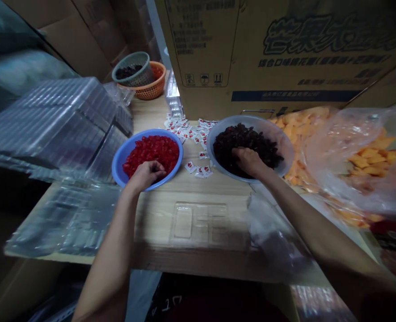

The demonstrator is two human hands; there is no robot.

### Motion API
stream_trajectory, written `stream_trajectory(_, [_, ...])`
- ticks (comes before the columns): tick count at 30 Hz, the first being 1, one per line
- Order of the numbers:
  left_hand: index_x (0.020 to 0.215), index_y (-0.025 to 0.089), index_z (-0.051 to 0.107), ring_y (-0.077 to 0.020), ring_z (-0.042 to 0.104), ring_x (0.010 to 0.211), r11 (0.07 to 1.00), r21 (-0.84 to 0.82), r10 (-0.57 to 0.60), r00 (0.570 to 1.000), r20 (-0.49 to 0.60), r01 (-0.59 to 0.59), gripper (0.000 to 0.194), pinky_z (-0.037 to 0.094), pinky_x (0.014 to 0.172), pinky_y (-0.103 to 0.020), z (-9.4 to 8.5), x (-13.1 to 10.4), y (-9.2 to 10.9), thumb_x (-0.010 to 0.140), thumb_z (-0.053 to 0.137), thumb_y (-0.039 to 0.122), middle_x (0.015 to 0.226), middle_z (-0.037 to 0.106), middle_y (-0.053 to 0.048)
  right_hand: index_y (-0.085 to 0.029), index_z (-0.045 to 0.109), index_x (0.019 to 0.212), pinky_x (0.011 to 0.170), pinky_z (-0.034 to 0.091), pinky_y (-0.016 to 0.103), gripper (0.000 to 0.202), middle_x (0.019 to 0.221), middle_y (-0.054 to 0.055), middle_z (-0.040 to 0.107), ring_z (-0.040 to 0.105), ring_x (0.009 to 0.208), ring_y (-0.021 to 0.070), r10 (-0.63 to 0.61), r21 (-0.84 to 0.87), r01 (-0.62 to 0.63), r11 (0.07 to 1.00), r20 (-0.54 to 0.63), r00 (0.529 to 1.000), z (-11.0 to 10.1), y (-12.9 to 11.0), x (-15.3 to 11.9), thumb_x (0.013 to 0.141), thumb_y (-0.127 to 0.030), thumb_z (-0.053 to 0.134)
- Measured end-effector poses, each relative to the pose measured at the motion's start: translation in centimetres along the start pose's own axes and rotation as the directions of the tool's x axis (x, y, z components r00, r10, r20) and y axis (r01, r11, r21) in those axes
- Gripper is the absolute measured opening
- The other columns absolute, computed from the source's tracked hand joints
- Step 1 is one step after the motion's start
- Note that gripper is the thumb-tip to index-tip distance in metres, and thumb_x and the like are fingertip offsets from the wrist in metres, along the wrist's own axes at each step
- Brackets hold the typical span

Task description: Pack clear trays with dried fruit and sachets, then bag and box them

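My left hand [147, 174] reaches into a blue bowl [117, 163] of red pieces [156, 150], its fingers bent together at the pieces; what they hold, if anything, is hidden. In a translucent bowl [287, 150] of dark pieces [245, 136], my right hand [248, 161] has its fingertips sunk among the contents, so its grip is hidden. Between the bowls lie small white and red packets [198, 134]. A clear plastic tray [200, 223] with moulded compartments rests on the table [214, 190] in front of me, between my forearms.
Stacked clear plastic trays [57, 120] fill the left side. Behind stand a large cardboard box [245, 53], a green basket [141, 78] and an orange basket [156, 89]. Orange pieces [372, 156] in clear plastic bags lie at the right.
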State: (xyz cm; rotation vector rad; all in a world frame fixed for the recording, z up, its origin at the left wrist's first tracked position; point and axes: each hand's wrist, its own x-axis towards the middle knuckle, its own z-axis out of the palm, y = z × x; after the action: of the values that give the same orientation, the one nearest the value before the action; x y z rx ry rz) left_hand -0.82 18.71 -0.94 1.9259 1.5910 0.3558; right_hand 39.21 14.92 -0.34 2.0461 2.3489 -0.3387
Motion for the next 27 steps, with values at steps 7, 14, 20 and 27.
stream_trajectory(7, [0.091, 0.018, 0.068, -0.0144, 0.062, 0.074, 0.966, -0.088, 0.151, 0.808, -0.570, -0.242, 0.020, 0.048, 0.074, -0.026, 2.1, -6.8, 5.9, 0.088, 0.065, 0.037, 0.084, 0.069, -0.001, -0.018, 0.070, 0.100, 0.074, 0.045, 0.027, 0.028, 0.092, 0.006, 0.072, 0.064, 0.085, 0.0196, -0.013, 0.231, 0.054, 0.972, -0.177, 0.984, 0.1, 0.8, -1.2, 0.079, -0.005, 0.057])
stream_trajectory(14, [0.100, 0.021, 0.066, -0.0158, 0.066, 0.089, 0.845, -0.364, 0.348, 0.920, -0.181, -0.391, 0.013, 0.052, 0.080, -0.028, 11.8, -13.8, 11.3, 0.097, 0.054, 0.024, 0.098, 0.070, -0.004, -0.020, 0.067, 0.088, 0.073, 0.047, 0.030, 0.009, 0.090, 0.005, 0.065, 0.061, 0.083, 0.0187, 0.086, 0.558, 0.260, 0.788, -0.518, 0.851, 0.0, -3.9, -12.1, 0.088, -0.018, 0.059])
stream_trajectory(20, [0.092, 0.020, 0.071, -0.0214, 0.061, 0.093, 0.850, -0.083, 0.509, 0.853, -0.117, -0.520, 0.011, 0.049, 0.087, -0.038, 15.5, -13.8, 10.8, 0.093, 0.060, 0.022, 0.092, 0.071, -0.006, -0.021, 0.062, 0.083, 0.063, 0.047, 0.027, 0.007, 0.079, 0.001, 0.061, 0.059, 0.071, 0.0161, 0.118, 0.744, 0.169, 0.647, -0.316, 0.941, 7.1, -10.1, -17.4, 0.088, -0.017, 0.060])
stream_trajectory(27, [0.094, 0.021, 0.072, -0.0224, 0.057, 0.102, 0.829, 0.104, 0.554, 0.781, -0.289, -0.549, 0.015, 0.047, 0.091, -0.041, 9.9, -14.2, 10.7, 0.096, 0.057, 0.025, 0.103, 0.069, -0.008, -0.019, 0.069, 0.083, 0.082, 0.051, 0.040, 0.022, 0.088, 0.010, 0.065, 0.058, 0.090, 0.0251, -0.064, 0.453, 0.265, 0.851, -0.411, 0.910, 9.5, -10.9, -16.6, 0.094, -0.014, 0.050])
